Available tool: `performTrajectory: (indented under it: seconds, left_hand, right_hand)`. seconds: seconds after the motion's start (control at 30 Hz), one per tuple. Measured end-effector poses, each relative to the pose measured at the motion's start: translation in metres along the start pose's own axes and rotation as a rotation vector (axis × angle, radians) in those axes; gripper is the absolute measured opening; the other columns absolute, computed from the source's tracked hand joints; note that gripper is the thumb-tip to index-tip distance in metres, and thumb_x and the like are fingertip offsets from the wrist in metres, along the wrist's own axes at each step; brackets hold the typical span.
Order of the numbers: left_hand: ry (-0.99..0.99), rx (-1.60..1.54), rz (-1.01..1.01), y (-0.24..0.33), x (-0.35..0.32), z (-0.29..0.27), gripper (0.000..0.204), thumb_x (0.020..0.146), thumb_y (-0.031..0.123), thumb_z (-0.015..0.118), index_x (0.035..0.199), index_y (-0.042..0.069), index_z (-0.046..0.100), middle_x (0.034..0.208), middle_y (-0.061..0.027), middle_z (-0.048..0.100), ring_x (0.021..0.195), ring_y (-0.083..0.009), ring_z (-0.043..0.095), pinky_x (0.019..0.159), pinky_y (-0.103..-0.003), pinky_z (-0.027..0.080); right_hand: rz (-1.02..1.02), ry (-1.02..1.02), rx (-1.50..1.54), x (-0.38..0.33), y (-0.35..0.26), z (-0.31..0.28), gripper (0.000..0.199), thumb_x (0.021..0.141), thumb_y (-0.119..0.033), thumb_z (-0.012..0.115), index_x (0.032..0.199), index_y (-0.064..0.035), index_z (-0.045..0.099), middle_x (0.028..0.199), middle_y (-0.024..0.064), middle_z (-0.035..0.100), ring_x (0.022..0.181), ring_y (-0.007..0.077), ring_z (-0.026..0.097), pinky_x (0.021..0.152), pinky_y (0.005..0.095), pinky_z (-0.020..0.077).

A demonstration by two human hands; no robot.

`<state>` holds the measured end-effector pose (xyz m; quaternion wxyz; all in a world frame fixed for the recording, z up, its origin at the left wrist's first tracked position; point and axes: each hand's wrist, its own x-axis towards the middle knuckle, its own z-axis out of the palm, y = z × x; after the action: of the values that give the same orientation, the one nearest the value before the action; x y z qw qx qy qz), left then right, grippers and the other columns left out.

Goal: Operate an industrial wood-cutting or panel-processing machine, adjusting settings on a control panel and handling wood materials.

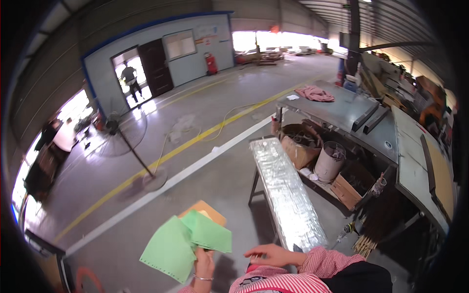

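Fingers of my left hand (pixel 204 263) pinch two green paper sheets (pixel 188 240) by one lower corner, while my right hand (pixel 273 255) hovers open and empty beside the foil-wrapped bench (pixel 286 193); such a thin grip could let them slip toward the floor (pixel 195 161) near the standing fan (pixel 124 136).

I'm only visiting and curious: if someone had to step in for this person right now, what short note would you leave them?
Left hand: raised, gripping green paper sheets, fanned out, with a tan sheet behind them.
Right hand: open, fingers spread, holding nothing, just right of the sheets and near the end of the foil-wrapped bench.
Done: the sheets are gathered in one hand.
Left: I cannot tell where they belong; none lie on the bench or the grey metal table yet.
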<state>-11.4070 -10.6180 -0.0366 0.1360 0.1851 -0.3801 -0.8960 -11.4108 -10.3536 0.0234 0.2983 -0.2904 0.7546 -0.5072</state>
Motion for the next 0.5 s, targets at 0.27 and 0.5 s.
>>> performTrajectory:
  seconds: [0.27,0.5]
  left_hand:
    - [-0.123,0.149,-0.427,-0.024,0.295,0.068,0.023,0.098,0.014,0.046,0.112,-0.003,0.047,0.103,-0.0131,0.056,0.088,-0.0243,0.06,0.092,-0.046,0.053]
    - [-0.143,0.001,-0.573,0.05,0.548,0.107,0.027,0.098,0.011,0.045,0.118,-0.007,0.045,0.115,-0.0154,0.052,0.09,-0.0241,0.059,0.092,-0.046,0.053]
  right_hand:
    - [-0.329,0.231,-0.205,0.286,0.025,-0.113,0.051,0.088,-0.033,0.062,0.132,-0.009,0.049,0.136,0.0191,0.047,0.124,0.0356,0.046,0.102,0.0424,0.0373]
    - [-0.27,0.566,-0.512,0.554,0.046,-0.255,0.053,0.081,-0.031,0.069,0.122,-0.0025,0.054,0.125,0.0238,0.054,0.117,0.0398,0.05,0.099,0.0444,0.0387]
